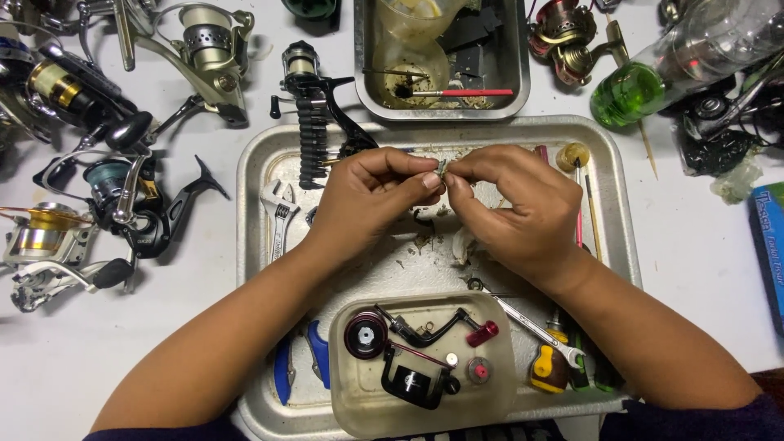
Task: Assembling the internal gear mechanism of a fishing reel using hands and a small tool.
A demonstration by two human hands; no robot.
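Observation:
My left hand (367,196) and my right hand (514,204) meet over the middle of a metal tray (253,269). Together their fingertips pinch a small metal part (442,168), too small to tell what it is. Both hands hover above the tray's dirty floor. In front of them, at the tray's near edge, stands a clear plastic tub (347,400) with a black and red reel spool, a crank handle and other small reel parts in it.
An adjustable wrench (278,219) and a black bit strip (311,143) lie in the tray's left part; a spanner (531,327) and screwdrivers on its right. Several fishing reels (122,196) lie at left. A steel pan (363,90) and a green-capped bottle (645,86) stand behind.

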